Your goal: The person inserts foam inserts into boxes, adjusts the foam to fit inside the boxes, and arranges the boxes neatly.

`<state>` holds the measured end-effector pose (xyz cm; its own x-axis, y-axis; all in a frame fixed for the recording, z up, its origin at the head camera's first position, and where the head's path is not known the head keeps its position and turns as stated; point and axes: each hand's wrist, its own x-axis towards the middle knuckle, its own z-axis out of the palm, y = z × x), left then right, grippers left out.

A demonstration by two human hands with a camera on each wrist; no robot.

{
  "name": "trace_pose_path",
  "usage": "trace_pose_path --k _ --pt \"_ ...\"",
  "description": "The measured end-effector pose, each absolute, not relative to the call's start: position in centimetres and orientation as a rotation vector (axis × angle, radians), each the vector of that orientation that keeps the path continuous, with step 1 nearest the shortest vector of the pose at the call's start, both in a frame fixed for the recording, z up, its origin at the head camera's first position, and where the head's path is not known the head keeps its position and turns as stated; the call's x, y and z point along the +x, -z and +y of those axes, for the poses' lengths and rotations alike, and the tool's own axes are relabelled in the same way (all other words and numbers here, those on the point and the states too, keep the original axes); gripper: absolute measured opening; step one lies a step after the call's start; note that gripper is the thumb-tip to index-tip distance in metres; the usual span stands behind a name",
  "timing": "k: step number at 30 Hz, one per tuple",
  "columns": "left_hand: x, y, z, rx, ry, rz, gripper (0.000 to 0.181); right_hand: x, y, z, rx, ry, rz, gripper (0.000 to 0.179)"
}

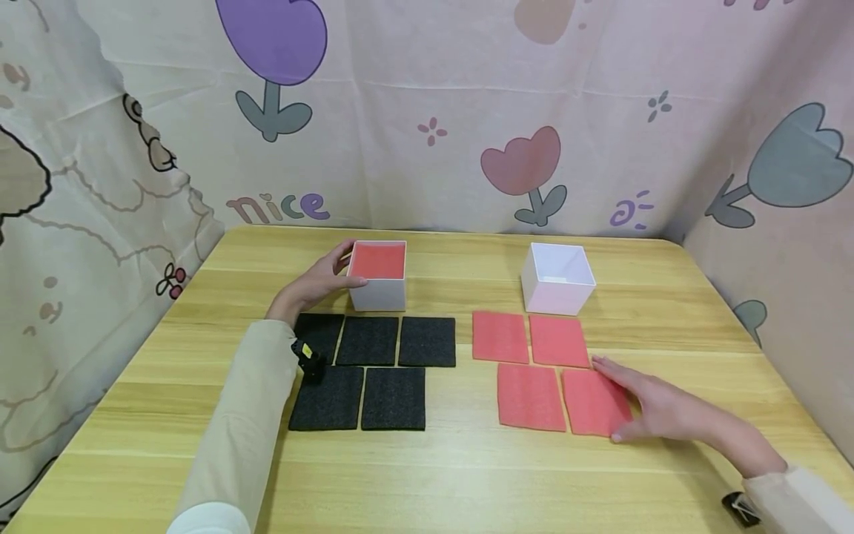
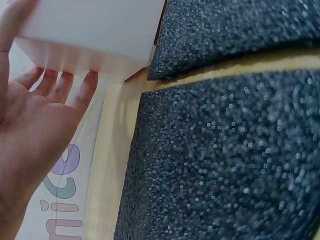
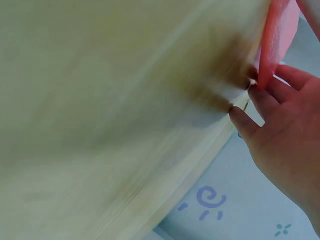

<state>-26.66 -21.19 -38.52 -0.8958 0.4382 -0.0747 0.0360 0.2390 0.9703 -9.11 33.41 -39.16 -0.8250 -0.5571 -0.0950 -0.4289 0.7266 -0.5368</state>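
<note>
Head only — red-filled white box (image 1: 377,295)

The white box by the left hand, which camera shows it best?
The head view: it shows the white box nearly whole, red material inside. The left wrist view shows only part of its outside, cropped above; the right wrist view, none.

Left box (image 1: 378,295) stands behind five squares (image 1: 367,341), right box (image 1: 557,297) behind four squares (image 1: 559,342)
</note>
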Motion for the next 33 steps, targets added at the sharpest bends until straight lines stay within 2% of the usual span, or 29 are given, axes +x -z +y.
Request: trace_pose_path --k 10,20,33 --pt "-26.6 38.5 -21.2 0.449 -1.704 2.182 0.091 -8.3 39.1 33.2 -0.839 0.509 2.807 0.094" --pt "-26.5 38.4 -21.0 0.446 -1.699 2.186 0.091 -8.0 38.7 32.7 -0.772 0.473 2.830 0.088" --pt "-26.5 38.4 -21.1 0.452 -1.719 2.166 0.088 -9.5 37.7 31.3 -0.773 0.536 2.859 0.087"
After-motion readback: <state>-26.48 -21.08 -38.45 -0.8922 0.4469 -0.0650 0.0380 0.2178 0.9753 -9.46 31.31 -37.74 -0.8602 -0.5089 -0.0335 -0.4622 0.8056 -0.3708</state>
